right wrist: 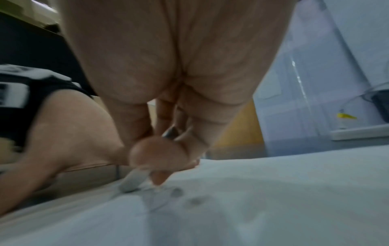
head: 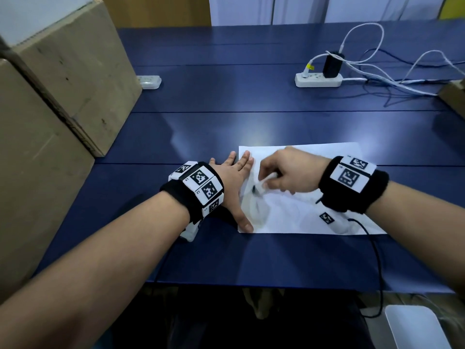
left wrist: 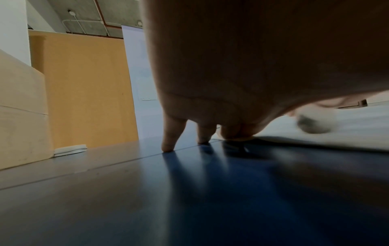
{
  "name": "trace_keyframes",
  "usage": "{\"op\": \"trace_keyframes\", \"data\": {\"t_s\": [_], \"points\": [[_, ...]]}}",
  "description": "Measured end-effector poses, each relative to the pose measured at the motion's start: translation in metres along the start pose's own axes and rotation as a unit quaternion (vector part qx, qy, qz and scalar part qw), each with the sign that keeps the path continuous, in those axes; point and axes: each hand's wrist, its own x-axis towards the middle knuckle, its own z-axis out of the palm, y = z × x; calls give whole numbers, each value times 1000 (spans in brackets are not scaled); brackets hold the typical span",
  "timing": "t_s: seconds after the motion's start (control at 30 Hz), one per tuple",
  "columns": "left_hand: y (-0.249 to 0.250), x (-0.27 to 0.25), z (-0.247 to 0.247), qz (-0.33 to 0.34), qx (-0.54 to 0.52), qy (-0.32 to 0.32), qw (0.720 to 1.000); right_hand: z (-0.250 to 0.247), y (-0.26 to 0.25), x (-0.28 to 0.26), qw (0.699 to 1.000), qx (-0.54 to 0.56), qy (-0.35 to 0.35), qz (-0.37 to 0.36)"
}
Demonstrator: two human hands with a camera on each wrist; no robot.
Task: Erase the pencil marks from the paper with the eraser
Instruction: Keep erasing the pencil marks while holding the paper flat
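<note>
A white sheet of paper (head: pixel 302 217) lies on the blue table (head: pixel 226 127), with grey pencil smudges (head: pixel 254 205) near its left edge. My left hand (head: pixel 234 182) lies flat with straight fingers on the paper's left edge and the table. My right hand (head: pixel 284 175) pinches a white eraser (head: pixel 264 181) whose dirty tip touches the paper. In the right wrist view the eraser (right wrist: pixel 133 181) pokes out below the fingertips (right wrist: pixel 161 178) onto the paper (right wrist: pixel 273 199), next to faint marks (right wrist: pixel 176 192). The left wrist view shows my fingers (left wrist: pixel 170 134) pressing down, and the blurred eraser (left wrist: pixel 311 124).
Cardboard boxes (head: pixel 63 84) stand along the left side. A power strip (head: pixel 318 79) with a black charger and tangled cables (head: pixel 390 79) sits at the back right; a smaller white strip (head: pixel 149 81) sits by the boxes. A cable (head: pixel 375 248) trails from my right wrist.
</note>
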Motion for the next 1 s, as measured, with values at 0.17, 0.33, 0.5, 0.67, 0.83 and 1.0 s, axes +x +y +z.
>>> {"op": "trace_keyframes", "data": {"t_s": [0.17,0.33,0.5,0.67,0.83,1.0], "points": [[1,1,1,-2,1,6,1000,10,-16,-13,991,8,-124,-49],[0,0,0,2,3,2,1000,-5,1,5,999,-25,19,25],[2,0,-1,-8,6,-4,1000,2,-11,-14,994,12,-104,-33],[4,-2,-3,-11,6,-11,1000,-2,-5,-4,997,-28,-66,-13],[2,-2,-2,-7,6,-6,1000,-7,2,1,999,-40,4,13],[3,1,-3,-13,4,-14,1000,5,-12,-13,988,-2,-148,-32]]}}
